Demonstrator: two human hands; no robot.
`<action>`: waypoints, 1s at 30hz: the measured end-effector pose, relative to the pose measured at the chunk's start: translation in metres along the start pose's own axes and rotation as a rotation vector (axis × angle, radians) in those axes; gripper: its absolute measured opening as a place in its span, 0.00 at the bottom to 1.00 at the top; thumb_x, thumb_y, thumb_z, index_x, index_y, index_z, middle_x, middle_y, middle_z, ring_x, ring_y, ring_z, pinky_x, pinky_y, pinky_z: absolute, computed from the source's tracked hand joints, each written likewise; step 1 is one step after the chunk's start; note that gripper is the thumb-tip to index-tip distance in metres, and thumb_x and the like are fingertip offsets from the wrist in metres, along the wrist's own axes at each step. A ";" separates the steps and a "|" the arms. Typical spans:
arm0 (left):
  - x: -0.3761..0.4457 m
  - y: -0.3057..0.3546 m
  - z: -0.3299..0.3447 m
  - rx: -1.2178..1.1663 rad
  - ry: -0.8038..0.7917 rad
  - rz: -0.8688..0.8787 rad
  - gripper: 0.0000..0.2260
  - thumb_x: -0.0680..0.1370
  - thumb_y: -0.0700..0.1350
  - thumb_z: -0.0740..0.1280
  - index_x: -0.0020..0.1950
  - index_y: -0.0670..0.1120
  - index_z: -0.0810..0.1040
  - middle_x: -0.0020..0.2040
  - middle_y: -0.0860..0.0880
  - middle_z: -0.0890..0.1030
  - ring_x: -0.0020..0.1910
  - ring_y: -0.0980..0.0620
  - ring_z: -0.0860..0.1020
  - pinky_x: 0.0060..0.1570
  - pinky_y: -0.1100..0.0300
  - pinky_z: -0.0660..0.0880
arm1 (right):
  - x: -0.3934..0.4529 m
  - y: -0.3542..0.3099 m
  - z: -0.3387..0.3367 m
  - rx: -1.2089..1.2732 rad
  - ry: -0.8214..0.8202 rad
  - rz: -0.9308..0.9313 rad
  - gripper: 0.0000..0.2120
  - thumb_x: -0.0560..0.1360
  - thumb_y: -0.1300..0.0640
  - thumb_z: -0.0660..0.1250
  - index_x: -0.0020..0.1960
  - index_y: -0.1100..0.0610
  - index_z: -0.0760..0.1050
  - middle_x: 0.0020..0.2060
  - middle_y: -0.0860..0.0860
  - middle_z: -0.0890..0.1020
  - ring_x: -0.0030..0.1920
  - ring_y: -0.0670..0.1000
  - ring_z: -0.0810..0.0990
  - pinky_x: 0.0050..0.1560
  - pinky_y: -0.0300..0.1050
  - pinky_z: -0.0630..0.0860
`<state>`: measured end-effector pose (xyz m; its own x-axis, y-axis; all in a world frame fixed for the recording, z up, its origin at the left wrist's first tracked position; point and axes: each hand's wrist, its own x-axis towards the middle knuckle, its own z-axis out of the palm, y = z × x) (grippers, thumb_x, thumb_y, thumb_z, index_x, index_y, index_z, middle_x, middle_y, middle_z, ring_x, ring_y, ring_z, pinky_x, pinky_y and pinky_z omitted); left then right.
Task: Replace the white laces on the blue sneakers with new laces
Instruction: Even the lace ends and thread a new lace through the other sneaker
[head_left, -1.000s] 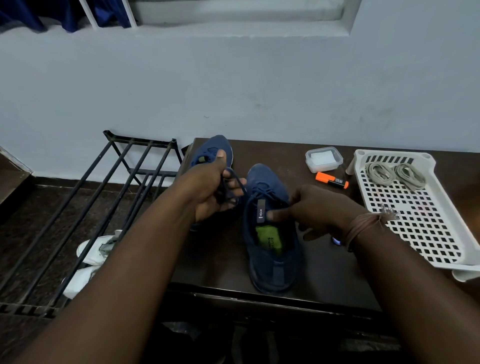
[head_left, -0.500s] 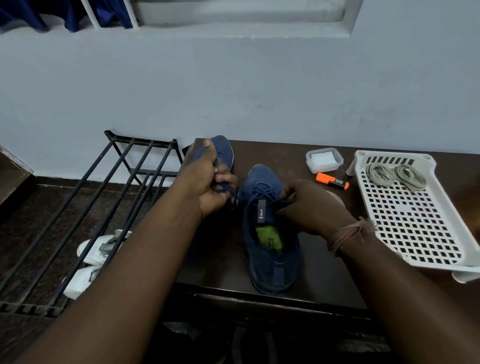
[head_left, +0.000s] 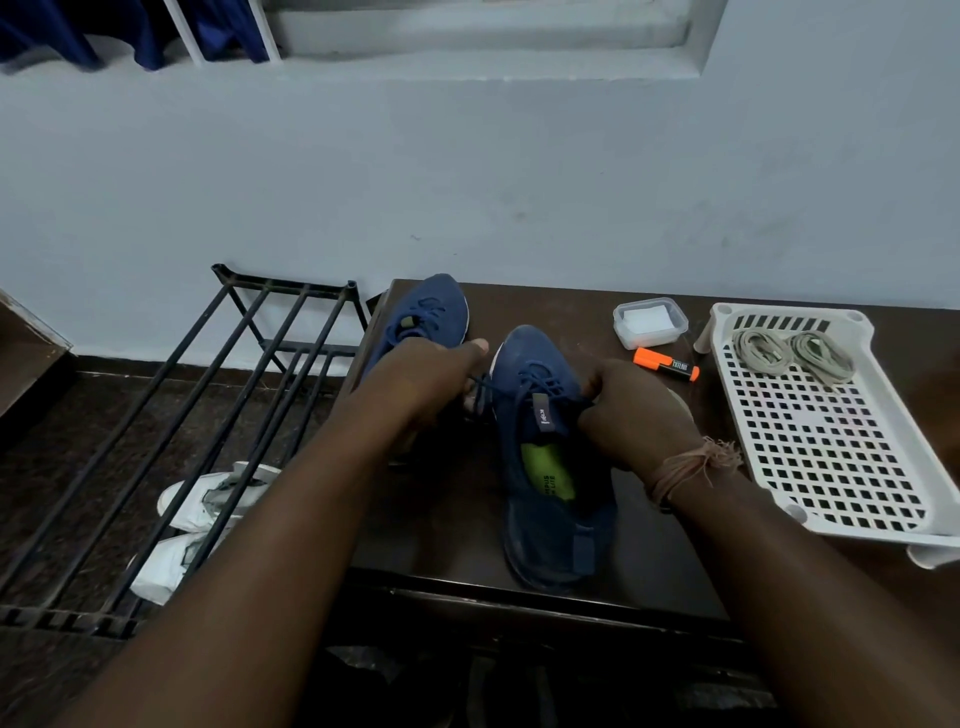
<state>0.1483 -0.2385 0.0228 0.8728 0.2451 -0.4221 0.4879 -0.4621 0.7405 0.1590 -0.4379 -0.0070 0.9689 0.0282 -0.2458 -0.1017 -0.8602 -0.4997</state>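
Note:
Two blue sneakers stand on a dark table (head_left: 649, 561). The near sneaker (head_left: 556, 499) points away from me and shows a green insole; a dark blue lace (head_left: 540, 379) is threaded through its eyelets. My left hand (head_left: 431, 384) pinches one end of that lace to the shoe's left. My right hand (head_left: 631, 415) grips the other end at the shoe's right side, by the tongue. The far sneaker (head_left: 431, 312) lies behind my left hand, partly hidden. Two coiled pale laces (head_left: 795, 351) rest in a white perforated tray (head_left: 841, 467).
An orange highlighter (head_left: 665, 364) and a small clear lidded box (head_left: 649, 322) sit between the shoe and the tray. A black metal rack (head_left: 171, 426) stands left of the table, with white shoes (head_left: 208, 519) under it. A pale wall is behind.
My right hand moved from the tongue to the shoe's right side and closed on the lace. My left hand shifted slightly down, keeping its hold on the other lace end.

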 end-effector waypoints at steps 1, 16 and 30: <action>0.002 -0.001 0.001 0.003 0.030 -0.004 0.20 0.80 0.59 0.65 0.37 0.46 0.77 0.31 0.49 0.80 0.31 0.51 0.77 0.38 0.57 0.72 | 0.000 0.001 0.000 -0.004 0.002 0.000 0.08 0.74 0.59 0.68 0.53 0.57 0.76 0.48 0.53 0.80 0.45 0.53 0.77 0.36 0.43 0.68; 0.011 -0.023 0.026 0.742 0.096 0.444 0.08 0.78 0.49 0.68 0.55 0.50 0.83 0.51 0.47 0.82 0.51 0.45 0.81 0.44 0.55 0.76 | -0.008 -0.009 0.001 -0.010 0.003 -0.070 0.11 0.74 0.61 0.66 0.56 0.57 0.75 0.54 0.54 0.80 0.55 0.56 0.79 0.50 0.48 0.75; 0.004 -0.008 0.021 0.248 -0.010 0.305 0.04 0.78 0.45 0.67 0.51 0.48 0.75 0.46 0.47 0.81 0.45 0.49 0.81 0.46 0.51 0.80 | -0.005 -0.010 -0.003 0.017 -0.052 -0.099 0.11 0.74 0.58 0.69 0.56 0.56 0.75 0.50 0.51 0.79 0.50 0.52 0.79 0.39 0.42 0.73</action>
<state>0.1479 -0.2519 0.0041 0.9765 0.0572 -0.2078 0.1869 -0.7047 0.6844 0.1556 -0.4305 0.0017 0.9613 0.1399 -0.2372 -0.0099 -0.8432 -0.5375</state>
